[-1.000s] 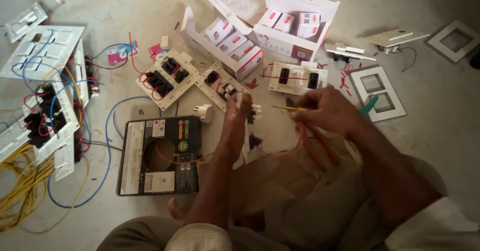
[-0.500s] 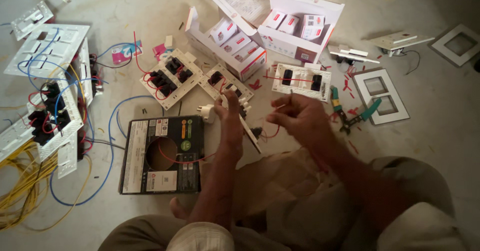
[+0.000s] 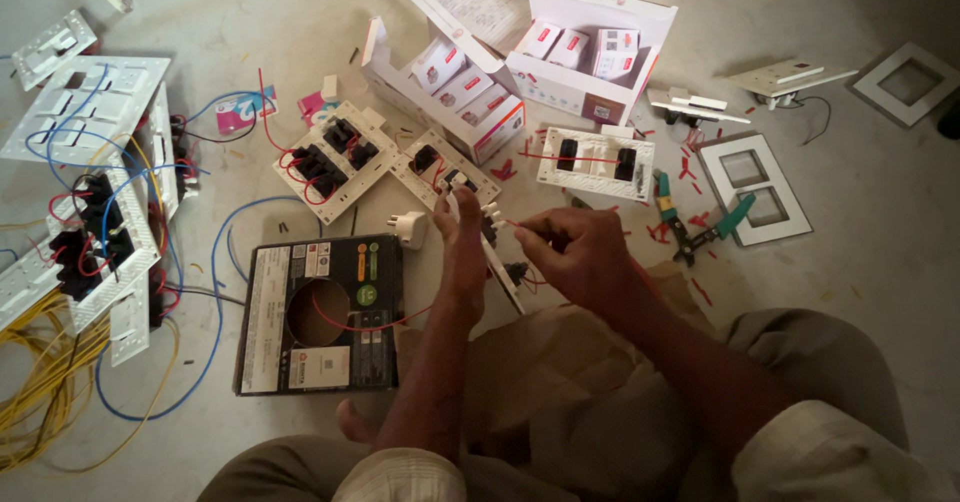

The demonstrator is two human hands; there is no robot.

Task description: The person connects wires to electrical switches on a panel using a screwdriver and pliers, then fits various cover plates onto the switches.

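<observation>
A white switch plate [image 3: 497, 252] is held edge-up between the two hands, just above the lap and over the floor [image 3: 250, 22]. Its long axis runs from about 11 o'clock, near the fingertips of the left hand [image 3: 462, 247], down to about 5 o'clock, where it passes under the right hand [image 3: 565, 252]. The left hand is closed along the plate's left edge, thumb and fingers pointing up toward 12 o'clock, so the plate is steadied from that side. The right hand is closed in a pinch on a thin red wire [image 3: 515, 226], whose free end is aimed toward 9 o'clock, at the back of the plate near its upper end. The wire tip and the plate are seen just beside one another; whether they touch cannot be told. The right hand is thus the nearer to the wire's end, and the plate lies to its 9 o'clock, across a very small gap.

From the pinch the same red wire appears to trail down and left toward a flat dark box [image 3: 320, 314] with a round hole, lying on the floor at 8 o'clock from the hands. Green-handled pliers [image 3: 700, 227] lie at 3 o'clock from the right hand, well apart. An open white carton [image 3: 585, 57] of small boxed parts stands at 12 o'clock, and a wired plate with black switches [image 3: 335, 160] lies at 10 o'clock.
</observation>
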